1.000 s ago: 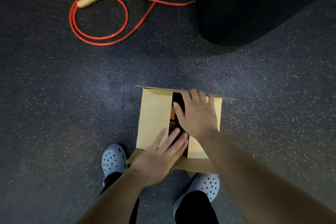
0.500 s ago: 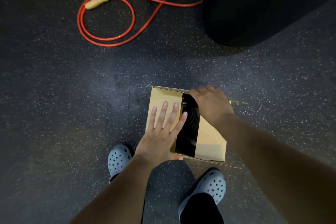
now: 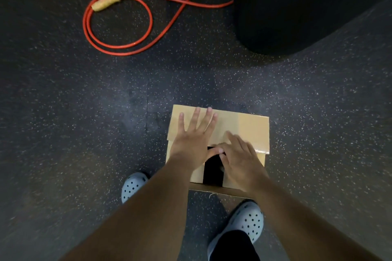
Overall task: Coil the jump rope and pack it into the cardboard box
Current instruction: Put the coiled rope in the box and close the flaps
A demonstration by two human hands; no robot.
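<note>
A red jump rope [image 3: 118, 46] with two tan handles [image 3: 105, 2] lies loosely looped on the dark speckled floor, far ahead and to the left. The cardboard box [image 3: 252, 129] stands on the floor just in front of my feet. Its far flap is folded down over the top, and a dark gap shows between the two side flaps nearer me. My left hand [image 3: 195, 133] lies flat with fingers spread on the far flap. My right hand [image 3: 239, 154] rests palm down on the right side flap, fingers at the gap. Neither hand holds anything.
A large black rounded object [image 3: 297, 6] fills the upper right, and the rope's far loop runs up to its edge. My two pale blue perforated clogs [image 3: 132, 186] [image 3: 246, 222] stand on the floor behind the box.
The far flap has come down over the box top. My left hand slid forward onto it, and my right hand moved from the far edge back to the right side flap.
</note>
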